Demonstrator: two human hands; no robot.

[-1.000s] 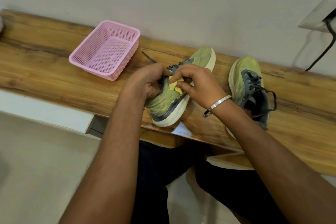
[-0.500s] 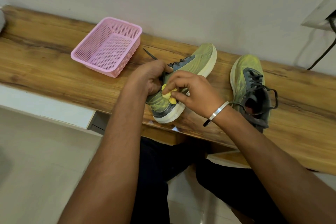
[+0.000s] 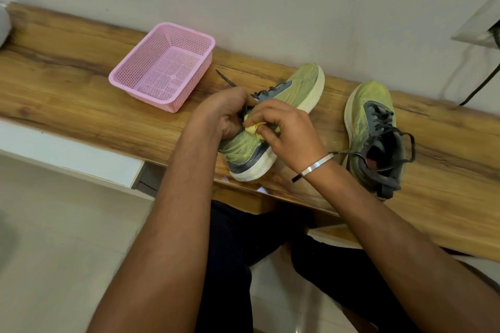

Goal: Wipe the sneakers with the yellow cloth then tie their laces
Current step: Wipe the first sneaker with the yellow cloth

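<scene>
Yellow cloth (image 3: 253,128) mostly hidden under right hand (image 3: 286,130)

No legible text, label, brand mark, number or sign is shown. None can be read on either sneaker (image 3: 295,89), on the pink basket (image 3: 162,67) or on the wooden surface (image 3: 81,94).

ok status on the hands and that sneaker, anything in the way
Left hand grips left sneaker at its collar. Right hand pinches yellow cloth against its side. Right sneaker apart, laces loose. Pink basket off to the side, nothing blocking.
</scene>
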